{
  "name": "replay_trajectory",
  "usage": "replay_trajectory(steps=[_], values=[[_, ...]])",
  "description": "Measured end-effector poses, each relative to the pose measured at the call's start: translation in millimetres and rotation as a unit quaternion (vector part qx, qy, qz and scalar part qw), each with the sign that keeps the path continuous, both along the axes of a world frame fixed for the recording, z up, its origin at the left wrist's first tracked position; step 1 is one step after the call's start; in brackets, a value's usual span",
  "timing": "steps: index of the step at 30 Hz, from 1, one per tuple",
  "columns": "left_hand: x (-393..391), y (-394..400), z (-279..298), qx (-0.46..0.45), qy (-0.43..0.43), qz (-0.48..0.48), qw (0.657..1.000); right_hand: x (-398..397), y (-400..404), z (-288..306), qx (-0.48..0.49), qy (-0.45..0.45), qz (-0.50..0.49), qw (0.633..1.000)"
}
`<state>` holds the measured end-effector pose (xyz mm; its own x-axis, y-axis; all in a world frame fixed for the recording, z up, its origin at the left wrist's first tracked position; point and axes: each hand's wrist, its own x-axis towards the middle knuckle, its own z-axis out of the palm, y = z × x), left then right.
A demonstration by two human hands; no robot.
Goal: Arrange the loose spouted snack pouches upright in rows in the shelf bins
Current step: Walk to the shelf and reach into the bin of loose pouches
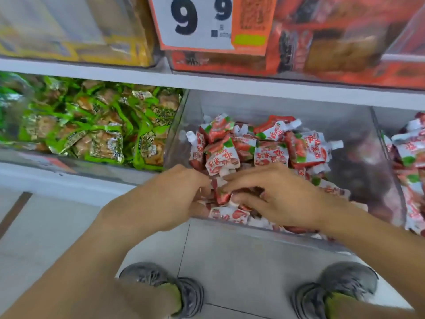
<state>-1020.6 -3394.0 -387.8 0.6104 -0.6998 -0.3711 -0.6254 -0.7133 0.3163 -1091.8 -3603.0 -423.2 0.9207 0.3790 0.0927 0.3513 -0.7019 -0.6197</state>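
Observation:
A clear shelf bin (358,125) holds several red and white spouted snack pouches (271,153), most lying jumbled toward its back and left. Both hands reach into the bin's front left part. My left hand (165,194) and my right hand (282,194) meet over one small red pouch (222,194), fingers curled around it from either side. A further pouch (230,215) lies flat against the front wall just below them. The bin's right half shows bare bottom.
A neighbouring bin at the right (411,157) holds more of the same pouches. Green snack packets (96,127) fill the bin to the left. Above hangs a price sign (195,21) before orange boxes (322,49). My shoes (170,286) stand on a tiled floor.

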Motion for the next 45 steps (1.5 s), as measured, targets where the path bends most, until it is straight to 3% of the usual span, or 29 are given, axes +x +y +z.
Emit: replay_trajectory(steps=[5, 11, 14, 16, 18, 22, 24, 28, 35, 40, 45], values=[[9.6, -5.3, -0.5, 0.029, 0.022, -0.018, 0.999, -10.9, -12.4, 2.4, 0.089, 0.026, -0.084, 0.992], [4.9, -0.4, 0.2, 0.017, 0.017, -0.011, 1.000, -25.7, -26.2, 28.9, 0.119, 0.002, -0.136, 0.983], [-4.7, 3.9, -3.8, 0.012, 0.001, 0.003, 1.000, -26.7, -38.6, 38.2, -0.059, -0.086, -0.161, 0.981], [-8.5, 4.1, -6.8, 0.006, -0.007, 0.020, 1.000, -25.2, -36.9, 37.3, -0.186, -0.066, -0.163, 0.967], [-10.6, 4.1, -8.6, -0.001, -0.015, 0.025, 1.000, -25.2, -27.9, 36.6, -0.216, -0.030, -0.139, 0.966], [-14.1, 10.8, -10.1, -0.022, -0.067, 0.014, 0.997, -21.5, 3.9, 37.2, -0.082, 0.016, -0.051, 0.995], [-14.2, 12.6, -11.4, -0.053, -0.105, 0.001, 0.993, -14.6, 12.6, 27.8, -0.105, 0.076, -0.010, 0.991], [-15.7, 7.8, -7.6, -0.046, -0.026, -0.022, 0.998, -8.3, 12.7, 12.3, -0.098, 0.149, 0.006, 0.984], [-7.7, 3.0, -5.3, -0.047, 0.015, 0.062, 0.997, -22.6, 6.3, 10.5, -0.097, 0.108, -0.054, 0.988], [-17.3, -1.4, -12.1, -0.015, -0.081, 0.053, 0.995, -29.5, 1.8, 23.1, -0.070, 0.053, -0.127, 0.988], [-22.0, 1.8, -13.9, -0.029, -0.129, 0.016, 0.991, -22.9, 12.6, 2.8, -0.021, 0.089, -0.071, 0.993]])
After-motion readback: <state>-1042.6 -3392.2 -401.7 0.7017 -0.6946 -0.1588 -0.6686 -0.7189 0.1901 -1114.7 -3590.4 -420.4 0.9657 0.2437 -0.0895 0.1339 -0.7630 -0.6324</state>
